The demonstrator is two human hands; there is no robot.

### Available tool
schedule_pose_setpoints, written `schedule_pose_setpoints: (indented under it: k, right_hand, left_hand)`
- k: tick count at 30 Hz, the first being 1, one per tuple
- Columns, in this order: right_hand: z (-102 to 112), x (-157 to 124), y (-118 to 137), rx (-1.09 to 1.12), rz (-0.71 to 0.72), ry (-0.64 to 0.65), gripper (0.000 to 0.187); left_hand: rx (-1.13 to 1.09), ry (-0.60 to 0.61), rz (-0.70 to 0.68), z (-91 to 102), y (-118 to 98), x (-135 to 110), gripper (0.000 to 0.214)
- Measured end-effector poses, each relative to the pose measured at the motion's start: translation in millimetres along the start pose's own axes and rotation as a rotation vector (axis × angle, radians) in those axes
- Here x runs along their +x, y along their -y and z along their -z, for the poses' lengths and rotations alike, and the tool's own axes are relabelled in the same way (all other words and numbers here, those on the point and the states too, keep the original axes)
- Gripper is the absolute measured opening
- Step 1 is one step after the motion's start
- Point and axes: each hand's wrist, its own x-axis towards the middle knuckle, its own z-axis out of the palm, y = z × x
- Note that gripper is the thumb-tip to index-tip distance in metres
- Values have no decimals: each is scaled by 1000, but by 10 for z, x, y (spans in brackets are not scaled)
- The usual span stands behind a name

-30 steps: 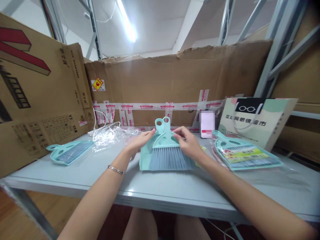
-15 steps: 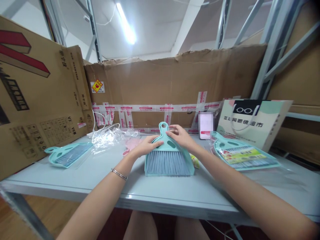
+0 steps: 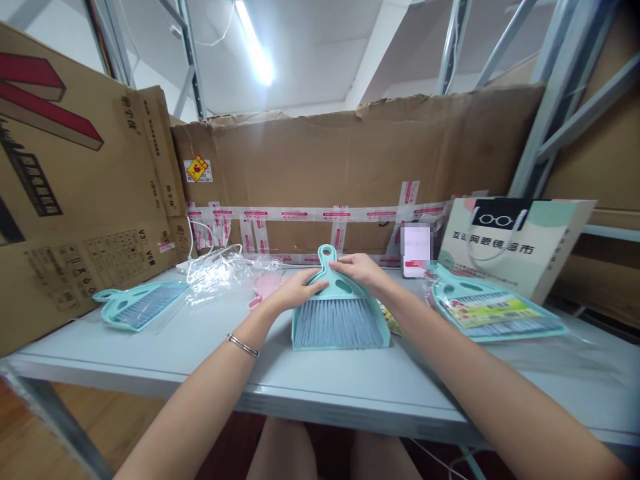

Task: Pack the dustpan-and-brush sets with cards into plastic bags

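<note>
A turquoise hand brush (image 3: 345, 320) with grey-blue bristles lies nested in a matching dustpan (image 3: 384, 327) in front of me, its looped handle pointing away. My left hand (image 3: 300, 288) grips the set's left side, thumb laid across the brush's shoulder and fingers hidden underneath. At the base of the handle on the right, my right hand (image 3: 359, 268) is closed, fingertips pressed to the edge. Some yellow-green printed packaging (image 3: 391, 321) shows partly behind the dustpan's right side.
To the left lie another turquoise dustpan set (image 3: 143, 305) and crumpled clear plastic (image 3: 215, 277). A pink item (image 3: 267, 285) sits behind my left hand. On the right are a wrapped dustpan set (image 3: 500, 313), a phone (image 3: 416, 250) and a paper bag (image 3: 515, 247). Cardboard (image 3: 300, 160) walls the back.
My right hand's fingers have flattened and drawn closer together against the handle. The brush and dustpan stay in place, and the whole view has shifted slightly.
</note>
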Motion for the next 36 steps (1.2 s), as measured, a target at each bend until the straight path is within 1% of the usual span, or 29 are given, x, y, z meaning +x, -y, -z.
schedule_pose_setpoints:
  k: [4,7,9,11,13,14,15,16,17,19,21,24,26,27,30,32,34,35,36]
  right_hand:
    - [-37,-16,-17,-27,27,-27,34]
    - [-87,2,-32,-86,52,-70,34]
    - [-64,28,-38,-101,67,-60,34]
    - [59,56,-62,-30,77,-29,33]
    - [288,79,-133,13,77,-70,31]
    - [427,83,-189,-39,74,-129,30]
    - [567,81,-257,-176,44,-191,27]
    - [698,72,-331,-381,-6,-217,24]
    - [812,57,-406,-573,-82,-190,22]
    - [971,16,-532,-815,-215,-88,25]
    - [1044,-21,-606,-887,-282,-9,37]
    - [1067,-44,-645,-945,-323,24,56]
    - [1063,-37,-655,-935,-352,12,59]
    - [1059,-30,-658,-917,-360,-2,56]
    - [1046,-12,-626,-862,-329,-72,39]
    - [1046,-18,-543,-875,-278,-128,28]
    - [1054,-51,-409,-824,-192,-248,19]
    - [1056,-79,-331,-734,-133,-308,16]
    - [1053,-115,-251,-595,-64,-340,16]
  left_hand:
    - [-13,5,-1,-7,1,9,34]
    - [-24,1,16,-12,-1,9,35]
    - [-55,-4,30,-7,1,2,35]
    - [-99,-9,44,13,8,-11,36]
    - [-128,-22,64,47,21,-26,37]
    - [-132,-33,80,66,29,-33,38]
    - [-129,-45,99,86,38,-38,38]
    - [-124,-56,118,104,48,-41,38]
    - [-120,-63,133,119,58,-43,38]
    - [-119,-65,146,141,78,-42,39]
    - [-125,-56,149,153,94,-39,39]
    - [-126,-52,156,164,113,-35,39]
    - [-125,-58,152,169,121,-31,39]
    - [-125,-62,150,170,122,-29,39]
    - [-126,-70,154,178,108,-35,38]
    - [-132,-82,173,189,82,-55,37]
    - [-166,-82,208,202,55,-82,36]
    - [-203,-72,235,207,48,-93,36]
    - [-255,-56,275,209,48,-99,36]
